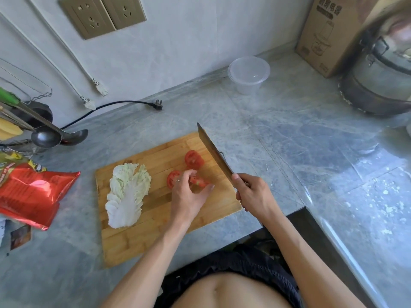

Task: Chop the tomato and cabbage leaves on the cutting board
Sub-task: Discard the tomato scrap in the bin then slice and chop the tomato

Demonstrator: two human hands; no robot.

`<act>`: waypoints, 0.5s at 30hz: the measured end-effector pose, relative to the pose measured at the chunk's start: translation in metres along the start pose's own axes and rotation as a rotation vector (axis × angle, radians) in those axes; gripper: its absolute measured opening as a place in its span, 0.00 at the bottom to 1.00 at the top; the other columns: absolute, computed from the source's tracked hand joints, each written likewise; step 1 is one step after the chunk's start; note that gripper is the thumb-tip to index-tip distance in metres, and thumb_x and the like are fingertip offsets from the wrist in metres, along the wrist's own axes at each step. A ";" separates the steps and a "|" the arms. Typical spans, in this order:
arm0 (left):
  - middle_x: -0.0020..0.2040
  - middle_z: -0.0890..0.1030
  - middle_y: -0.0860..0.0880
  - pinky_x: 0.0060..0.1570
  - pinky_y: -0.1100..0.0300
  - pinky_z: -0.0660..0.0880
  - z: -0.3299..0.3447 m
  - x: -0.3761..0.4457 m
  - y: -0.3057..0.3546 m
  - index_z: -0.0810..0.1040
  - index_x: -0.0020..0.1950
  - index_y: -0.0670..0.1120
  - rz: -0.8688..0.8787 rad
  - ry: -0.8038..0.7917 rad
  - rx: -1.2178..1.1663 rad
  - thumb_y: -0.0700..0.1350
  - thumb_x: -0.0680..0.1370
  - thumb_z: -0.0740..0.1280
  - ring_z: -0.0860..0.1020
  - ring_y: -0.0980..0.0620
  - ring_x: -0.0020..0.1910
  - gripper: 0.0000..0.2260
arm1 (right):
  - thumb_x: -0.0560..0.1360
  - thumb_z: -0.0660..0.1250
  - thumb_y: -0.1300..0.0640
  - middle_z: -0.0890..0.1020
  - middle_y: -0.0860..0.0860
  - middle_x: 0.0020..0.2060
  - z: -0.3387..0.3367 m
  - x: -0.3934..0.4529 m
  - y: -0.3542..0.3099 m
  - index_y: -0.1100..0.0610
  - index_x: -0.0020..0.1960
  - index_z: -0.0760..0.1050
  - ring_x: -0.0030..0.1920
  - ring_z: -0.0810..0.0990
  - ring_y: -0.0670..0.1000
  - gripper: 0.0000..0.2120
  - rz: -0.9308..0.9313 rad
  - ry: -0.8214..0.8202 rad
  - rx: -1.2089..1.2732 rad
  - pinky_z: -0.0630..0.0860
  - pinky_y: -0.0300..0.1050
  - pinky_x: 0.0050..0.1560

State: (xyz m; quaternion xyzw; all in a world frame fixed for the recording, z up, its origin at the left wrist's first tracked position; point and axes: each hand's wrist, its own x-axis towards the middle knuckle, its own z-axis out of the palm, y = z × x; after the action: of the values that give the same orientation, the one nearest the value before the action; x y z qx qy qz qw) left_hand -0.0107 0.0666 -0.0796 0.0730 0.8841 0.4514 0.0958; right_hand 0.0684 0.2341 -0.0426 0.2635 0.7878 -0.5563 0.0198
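— Right, left hand (189, 192) down on the rectangular bamboo cutting board (155, 223), fingers pinched round a red tomato wedge (198, 181).

— And the right hand (251, 193) is clamped on the handle of a broad steel cleaver (213, 151), blade lifted, angled over the board's far edge.

— Two red tomato slices (194, 159) lie flat beside that wedge, one partly behind the fingers.

— Pale green cabbage leaf (127, 193) lies uncut, left on the board, grey marbled surface (289, 130) underneath.
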 end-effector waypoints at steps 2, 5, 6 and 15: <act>0.48 0.78 0.58 0.56 0.53 0.76 0.008 -0.011 -0.002 0.74 0.60 0.49 -0.018 0.039 -0.019 0.52 0.68 0.79 0.78 0.54 0.52 0.25 | 0.83 0.59 0.46 0.75 0.53 0.29 0.000 -0.011 0.007 0.64 0.50 0.79 0.27 0.71 0.45 0.21 0.022 0.011 0.004 0.72 0.47 0.34; 0.58 0.74 0.50 0.56 0.56 0.74 0.015 -0.026 -0.008 0.71 0.66 0.46 -0.047 0.004 0.070 0.54 0.67 0.79 0.75 0.48 0.58 0.32 | 0.83 0.59 0.46 0.75 0.51 0.29 0.000 -0.029 0.018 0.60 0.47 0.80 0.26 0.69 0.44 0.20 0.062 0.028 0.010 0.72 0.46 0.35; 0.61 0.73 0.47 0.54 0.58 0.74 0.014 -0.030 -0.011 0.70 0.68 0.46 -0.039 -0.015 0.096 0.53 0.67 0.80 0.74 0.48 0.59 0.34 | 0.84 0.59 0.46 0.75 0.51 0.29 0.001 -0.037 0.020 0.56 0.47 0.81 0.25 0.70 0.42 0.18 0.072 0.033 0.007 0.72 0.45 0.34; 0.67 0.70 0.41 0.62 0.63 0.66 -0.015 -0.023 -0.034 0.68 0.73 0.41 0.134 -0.291 0.309 0.43 0.70 0.77 0.71 0.43 0.66 0.35 | 0.83 0.59 0.46 0.74 0.54 0.30 0.018 -0.080 0.015 0.59 0.48 0.80 0.28 0.71 0.48 0.19 0.124 0.131 0.010 0.73 0.44 0.35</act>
State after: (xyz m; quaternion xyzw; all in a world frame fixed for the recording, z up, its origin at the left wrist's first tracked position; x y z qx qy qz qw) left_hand 0.0069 0.0302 -0.0966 0.2099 0.9128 0.3006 0.1799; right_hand 0.1387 0.1905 -0.0367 0.3477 0.7666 -0.5398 0.0015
